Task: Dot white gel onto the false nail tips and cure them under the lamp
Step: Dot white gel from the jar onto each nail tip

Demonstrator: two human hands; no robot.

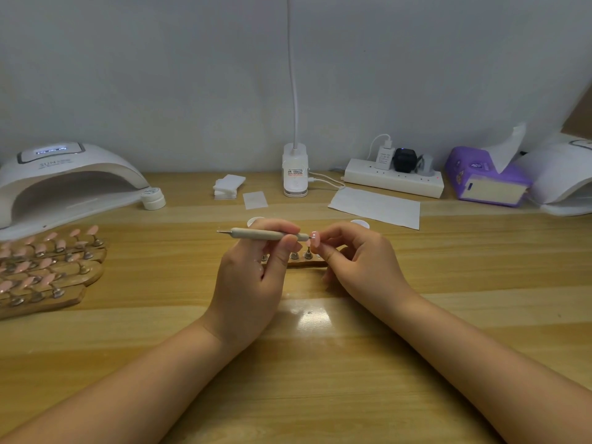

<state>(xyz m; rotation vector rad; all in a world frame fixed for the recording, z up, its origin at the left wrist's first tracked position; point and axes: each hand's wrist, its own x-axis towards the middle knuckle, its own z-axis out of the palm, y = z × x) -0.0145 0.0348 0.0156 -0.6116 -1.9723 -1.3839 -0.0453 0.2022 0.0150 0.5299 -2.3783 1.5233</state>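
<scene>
left hand [253, 267] gripping dotting pen [266, 234] level, fingers closed | right hand [355, 257] pinching pink nail tip [315, 237] at pen's end | both hovering mid-worktop [320, 363] over holder strip [304, 262] | lamp [61, 181] sitting back-left corner

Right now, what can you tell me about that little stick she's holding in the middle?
The stick is a slim dotting tool with a pale beige, matte handle and a thin metal point at each end. It lies nearly level above the table. The left hand pinches it near its right end. That end's point meets a pink false nail held by the right hand. The other point sticks out free to the left.
</scene>
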